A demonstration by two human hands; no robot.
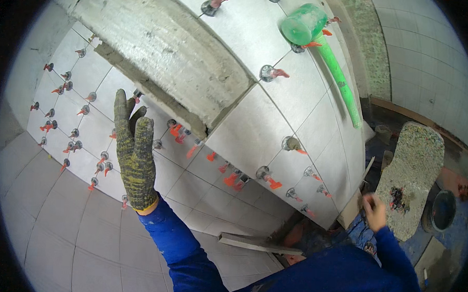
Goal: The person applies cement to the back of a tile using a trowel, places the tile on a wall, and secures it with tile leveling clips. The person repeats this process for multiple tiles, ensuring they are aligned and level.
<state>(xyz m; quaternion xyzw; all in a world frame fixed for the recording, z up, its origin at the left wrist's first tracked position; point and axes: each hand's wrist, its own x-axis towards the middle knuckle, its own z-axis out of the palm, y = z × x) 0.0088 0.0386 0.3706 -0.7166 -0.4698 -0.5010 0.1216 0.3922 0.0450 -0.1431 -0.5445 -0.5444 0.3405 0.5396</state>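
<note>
My left hand (136, 157), in a yellow-and-black knit glove, is raised with its fingers stretched out beside the white wall tiles (99, 67). Nothing shows in it. Just beyond its fingertips runs the rough mortar edge of a bare grey concrete strip (181, 50). At lower right is my bare right hand (374, 212), its fingers curled in, near a pale flat piece (350, 209); what they pinch, if anything, I cannot make out. A mallet (304, 25) with a translucent green head and bright green handle lies on the tiled surface at the upper right.
Red-handled tile levelling clips (264, 174) stand out along many tile joints. On the floor at right are a speckled foam slab (413, 174) and a dark bucket (442, 211). A grey bar (258, 244) lies below the tiles. A finished tiled wall (426, 55) rises at far right.
</note>
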